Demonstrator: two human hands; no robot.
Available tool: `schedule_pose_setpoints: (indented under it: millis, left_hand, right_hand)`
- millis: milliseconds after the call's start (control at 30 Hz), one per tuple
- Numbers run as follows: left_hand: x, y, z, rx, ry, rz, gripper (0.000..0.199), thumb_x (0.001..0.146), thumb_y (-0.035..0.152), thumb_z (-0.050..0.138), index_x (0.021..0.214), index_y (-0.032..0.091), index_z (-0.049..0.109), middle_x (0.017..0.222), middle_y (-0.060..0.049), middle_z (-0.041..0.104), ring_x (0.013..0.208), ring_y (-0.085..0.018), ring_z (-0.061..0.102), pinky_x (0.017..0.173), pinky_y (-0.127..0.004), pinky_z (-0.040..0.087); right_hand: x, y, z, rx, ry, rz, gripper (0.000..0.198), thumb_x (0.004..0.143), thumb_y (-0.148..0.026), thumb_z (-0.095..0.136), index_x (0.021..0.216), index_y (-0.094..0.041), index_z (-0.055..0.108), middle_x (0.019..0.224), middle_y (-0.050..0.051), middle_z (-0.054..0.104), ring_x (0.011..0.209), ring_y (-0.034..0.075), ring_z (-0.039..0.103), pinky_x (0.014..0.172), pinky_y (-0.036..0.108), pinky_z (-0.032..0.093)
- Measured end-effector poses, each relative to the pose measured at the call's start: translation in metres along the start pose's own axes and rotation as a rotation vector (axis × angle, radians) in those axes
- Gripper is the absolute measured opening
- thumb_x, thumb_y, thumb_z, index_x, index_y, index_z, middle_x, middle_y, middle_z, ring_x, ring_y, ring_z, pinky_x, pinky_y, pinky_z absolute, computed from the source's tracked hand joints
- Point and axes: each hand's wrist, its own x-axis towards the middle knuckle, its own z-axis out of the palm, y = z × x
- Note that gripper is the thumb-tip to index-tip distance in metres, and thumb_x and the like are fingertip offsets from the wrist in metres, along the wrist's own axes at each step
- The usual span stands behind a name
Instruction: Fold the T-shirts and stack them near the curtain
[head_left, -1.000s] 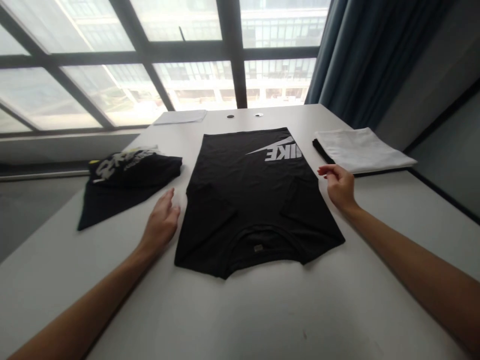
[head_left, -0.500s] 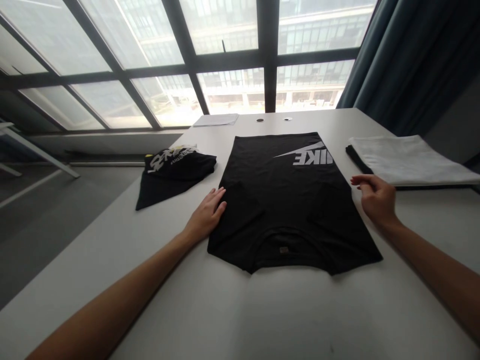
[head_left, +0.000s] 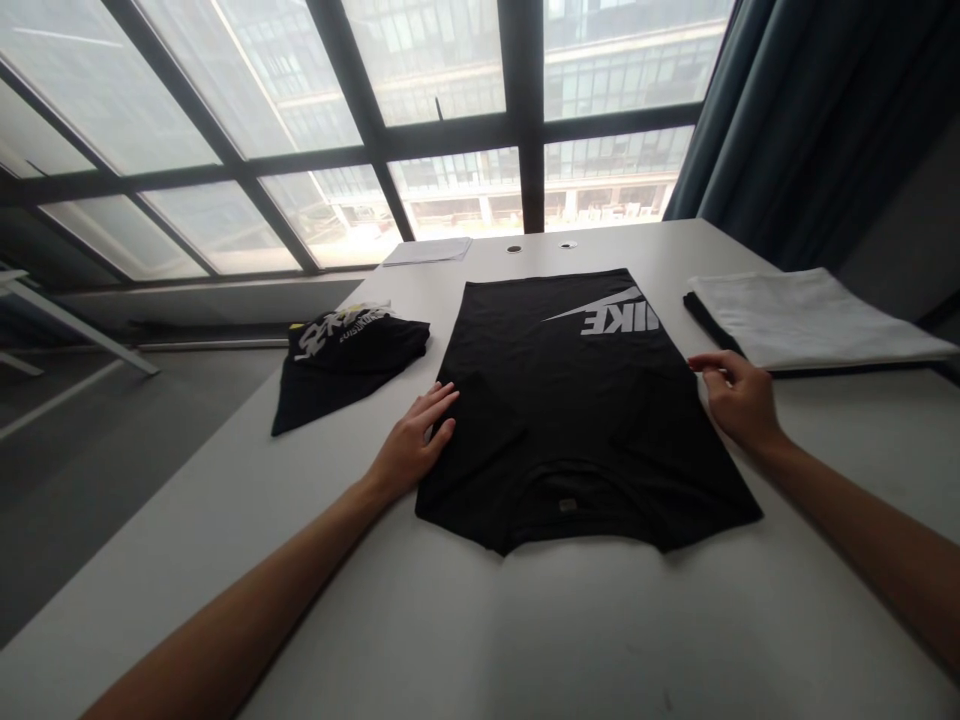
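A black T-shirt (head_left: 562, 400) lies flat in front of me, neckline toward me, its white NIKE print upside down at the far end. The sides are folded in and the edges look fairly straight. My left hand (head_left: 412, 440) rests at the shirt's left edge, fingers stretched out over the cloth. At the opposite edge is my right hand (head_left: 742, 400), its index finger extended to touch the fabric and its thumb a little apart below. The other fingers of that hand are bent and partly hidden.
A black garment with white and yellow print (head_left: 349, 360) lies bunched at the left. Folded white cloth (head_left: 817, 315) sits on dark cloth at the right. Papers (head_left: 427, 251) lie at the far end of the white table (head_left: 360, 620), before windows and a blue curtain (head_left: 810, 130).
My right hand has moved inward, bringing its fingertips to the shirt's right edge. My left fingers have slid slightly farther onto the cloth. The view has shifted a little.
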Motion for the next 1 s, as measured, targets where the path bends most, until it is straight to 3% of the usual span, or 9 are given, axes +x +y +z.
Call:
schedule_pose_setpoints:
  millis: [167, 367, 600, 733, 867, 1000]
  left_hand:
    - [-0.001, -0.005, 0.002, 0.025, -0.093, 0.062, 0.051, 0.103, 0.046, 0.046, 0.147, 0.023, 0.054, 0.156, -0.006, 0.048, 0.151, -0.026, 0.035, 0.126, -0.052, 0.023]
    - [-0.003, 0.003, -0.002, -0.030, 0.094, 0.122, 0.045, 0.104, 0.040, 0.044, 0.144, 0.025, 0.058, 0.153, -0.004, 0.053, 0.147, -0.024, 0.042, 0.126, -0.050, 0.026]
    - [-0.002, -0.002, 0.005, 0.036, -0.014, 0.009, 0.050, 0.101, 0.043, 0.049, 0.145, 0.021, 0.055, 0.148, -0.009, 0.058, 0.144, -0.027, 0.046, 0.125, -0.051, 0.027]
    - [0.000, -0.005, 0.005, 0.003, 0.052, -0.008, 0.051, 0.101, 0.045, 0.046, 0.145, 0.020, 0.056, 0.152, -0.008, 0.054, 0.148, -0.026, 0.040, 0.127, -0.050, 0.024]
    - [0.002, -0.008, 0.005, 0.016, 0.009, -0.084, 0.054, 0.101, 0.049, 0.042, 0.143, 0.018, 0.058, 0.154, -0.010, 0.051, 0.150, -0.029, 0.036, 0.126, -0.054, 0.024]
    - [0.001, -0.004, 0.002, -0.043, 0.147, -0.054, 0.057, 0.103, 0.048, 0.041, 0.150, 0.018, 0.049, 0.160, -0.009, 0.043, 0.152, -0.026, 0.032, 0.126, -0.049, 0.027]
  right_hand:
    - [0.001, 0.002, 0.000, -0.009, -0.033, -0.006, 0.023, 0.086, -0.022, 0.052, 0.093, -0.024, 0.074, 0.096, 0.007, 0.076, 0.092, 0.027, 0.072, 0.082, 0.042, 0.058]
    - [0.000, 0.006, 0.001, -0.016, -0.045, -0.011, 0.023, 0.087, -0.024, 0.052, 0.094, -0.024, 0.074, 0.097, 0.007, 0.075, 0.092, 0.026, 0.071, 0.082, 0.040, 0.057]
    - [0.000, 0.005, 0.002, -0.021, -0.058, -0.001, 0.023, 0.087, -0.025, 0.052, 0.095, -0.024, 0.074, 0.100, 0.008, 0.075, 0.093, 0.028, 0.071, 0.082, 0.041, 0.058]
    - [0.000, 0.006, 0.002, -0.021, -0.058, -0.012, 0.024, 0.088, -0.025, 0.052, 0.096, -0.025, 0.074, 0.101, 0.008, 0.075, 0.094, 0.028, 0.071, 0.081, 0.042, 0.059]
    - [0.000, 0.006, 0.002, -0.026, -0.057, -0.015, 0.024, 0.088, -0.026, 0.052, 0.096, -0.025, 0.074, 0.100, 0.008, 0.075, 0.094, 0.028, 0.071, 0.080, 0.042, 0.059]
    - [0.000, 0.006, 0.003, -0.017, -0.049, -0.008, 0.024, 0.087, -0.025, 0.052, 0.097, -0.025, 0.074, 0.101, 0.008, 0.075, 0.094, 0.028, 0.071, 0.081, 0.042, 0.060]
